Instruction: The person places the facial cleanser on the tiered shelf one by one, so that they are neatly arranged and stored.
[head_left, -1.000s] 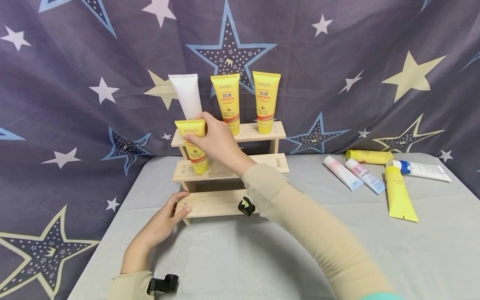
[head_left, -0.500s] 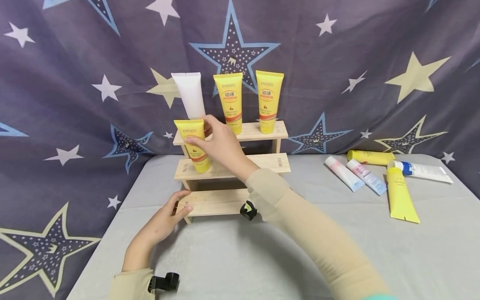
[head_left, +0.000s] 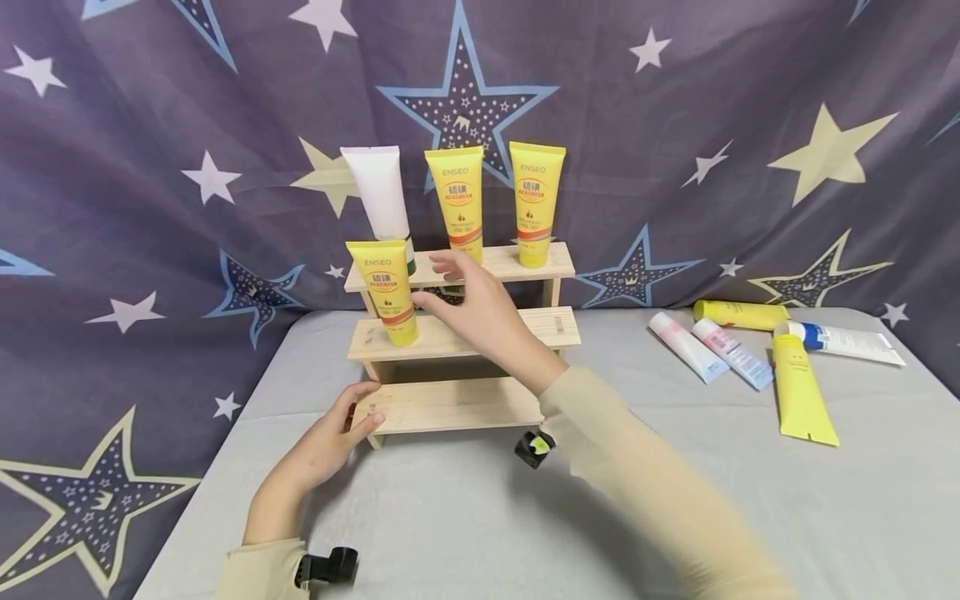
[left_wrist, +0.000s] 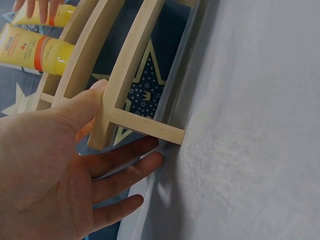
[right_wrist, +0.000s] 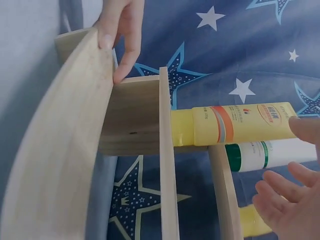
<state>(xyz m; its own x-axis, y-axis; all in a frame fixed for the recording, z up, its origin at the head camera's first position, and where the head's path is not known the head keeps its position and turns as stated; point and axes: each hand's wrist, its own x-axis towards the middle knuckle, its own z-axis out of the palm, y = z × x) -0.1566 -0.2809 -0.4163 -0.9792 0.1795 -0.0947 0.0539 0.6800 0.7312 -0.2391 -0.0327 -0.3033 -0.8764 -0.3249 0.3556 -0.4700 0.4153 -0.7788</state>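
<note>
A three-step wooden display stand (head_left: 450,405) stands on the cloth. My left hand (head_left: 321,448) grips the left end of its lowest step, thumb on top; the left wrist view shows several fingers extended below. A yellow tube (head_left: 387,293) stands upright, cap down, at the left of the middle step. My right hand (head_left: 495,323) hovers just right of it, holding nothing, fingers loosely bent and apart. On the top step stand a white tube (head_left: 377,193) with a green cap (right_wrist: 233,157), behind the front tube, and two yellow tubes (head_left: 458,197), the left one's base partly behind my right hand.
To the right on the grey cloth (head_left: 637,500) lie several tubes: two pink-and-blue ones (head_left: 686,346), a yellow one (head_left: 738,314), another yellow one (head_left: 802,392) and a white one with a blue cap (head_left: 855,342). A star-patterned curtain (head_left: 600,100) hangs behind the stand.
My right hand has let go of the yellow tube on the middle step and moved right, leaving it standing. My left hand has stayed at the stand's lowest step.
</note>
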